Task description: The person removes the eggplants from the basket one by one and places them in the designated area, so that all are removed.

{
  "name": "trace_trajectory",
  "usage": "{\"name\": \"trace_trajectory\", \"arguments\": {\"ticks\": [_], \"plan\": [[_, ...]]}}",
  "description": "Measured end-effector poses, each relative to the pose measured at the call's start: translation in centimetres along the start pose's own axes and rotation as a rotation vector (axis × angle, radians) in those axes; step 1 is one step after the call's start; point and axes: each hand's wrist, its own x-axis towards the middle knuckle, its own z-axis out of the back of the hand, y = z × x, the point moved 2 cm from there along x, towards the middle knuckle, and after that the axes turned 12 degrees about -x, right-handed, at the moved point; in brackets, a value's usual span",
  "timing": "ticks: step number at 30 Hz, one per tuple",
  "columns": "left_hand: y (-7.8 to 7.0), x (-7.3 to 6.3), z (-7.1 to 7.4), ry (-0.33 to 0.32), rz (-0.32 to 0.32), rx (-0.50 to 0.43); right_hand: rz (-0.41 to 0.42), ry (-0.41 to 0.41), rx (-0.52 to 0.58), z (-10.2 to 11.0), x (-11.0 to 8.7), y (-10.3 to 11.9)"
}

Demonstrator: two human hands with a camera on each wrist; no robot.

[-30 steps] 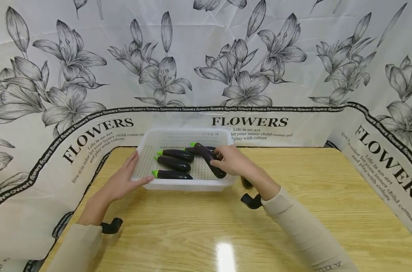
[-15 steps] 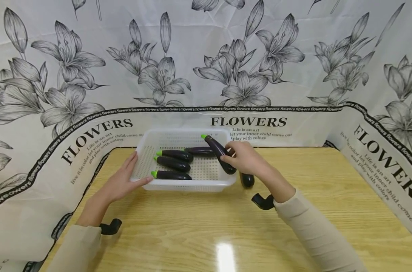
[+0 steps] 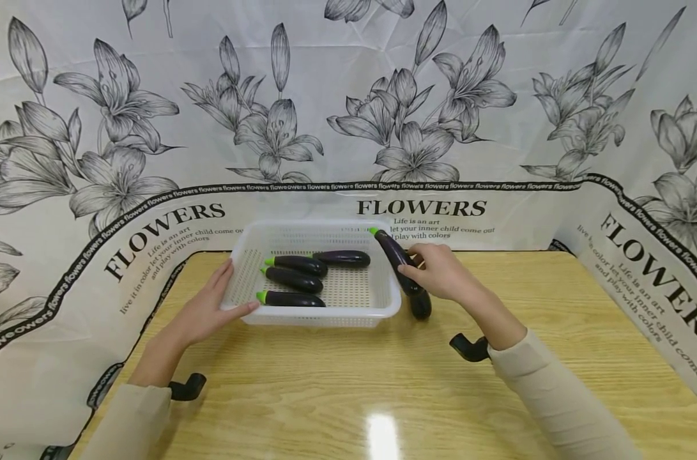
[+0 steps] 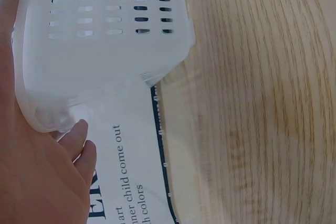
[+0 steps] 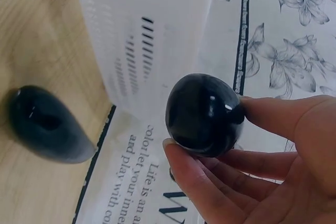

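A white slotted plastic basket [image 3: 325, 313] stands near the back of the table, with several dark eggplants [image 3: 293, 279] lying inside. My left hand [image 3: 207, 306] grips its left end; in the left wrist view fingertips [image 4: 76, 137] curl below the rim. Between thumb and fingers, my right hand [image 3: 444, 273] pinches a glossy eggplant [image 3: 393, 252] with a green stem end. That eggplant slants across the basket's right rim in the head view, its blunt end toward me. Below it another eggplant [image 3: 421, 308] rests on the table beside the basket, partly hidden.
The wood-grain table [image 3: 302, 390] runs forward from a white cloth backdrop [image 3: 302, 201] with printed flowers and lettering. Close behind the basket, this cloth rises along the table's back edge. Dark curved mounts [image 3: 469, 348] sit at both wrists.
My right hand has lifted the eggplant from inside the basket and carried it right, past the right rim. The left hand stays on the basket, which has hardly moved.
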Motion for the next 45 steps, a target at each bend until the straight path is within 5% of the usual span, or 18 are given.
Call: {"name": "trace_trajectory", "arguments": {"ticks": [18,45], "plan": [[0.2,0.1,-0.1,0.005,0.006,-0.001,-0.107,0.007,-0.039,0.3,-1.4,-5.1],[0.1,-0.1,0.0,-0.017,-0.010,-0.001,-0.219,0.129,-0.090,-2.9,-1.4,-10.4]]}}
